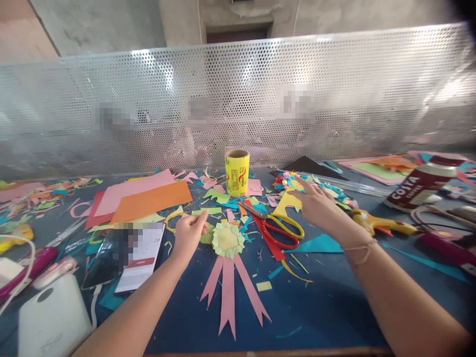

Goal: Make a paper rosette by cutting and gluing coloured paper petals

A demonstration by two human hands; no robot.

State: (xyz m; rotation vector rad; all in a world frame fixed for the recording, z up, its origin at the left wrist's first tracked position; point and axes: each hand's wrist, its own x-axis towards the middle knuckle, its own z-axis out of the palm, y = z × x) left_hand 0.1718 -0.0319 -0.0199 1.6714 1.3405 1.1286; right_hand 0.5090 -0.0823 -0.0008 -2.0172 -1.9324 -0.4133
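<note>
A green paper rosette (228, 240) with a pale round centre lies flat on the table, three pink paper tails (228, 297) spreading below it. Just left of it is my left hand (189, 229), its fingers curled together; anything inside them is hidden. My right hand (316, 202) stretches forward with its fingers extended over a yellow paper piece (289, 202) and near a multicoloured paper rosette (288, 179). Whether the fingertips touch either cannot be made out. Red-and-yellow scissors (279, 230) lie between my hands, over a red paper strip (273, 246).
A yellow tape roll (237, 173) stands upright at the back, before a perforated metal screen (238, 99). Coloured sheets (152, 201), two phones (139, 260) and a white power bank (54, 317) lie left. Right are a glue gun (446, 250) and a Costa can (420, 186). Paper scraps surround everything.
</note>
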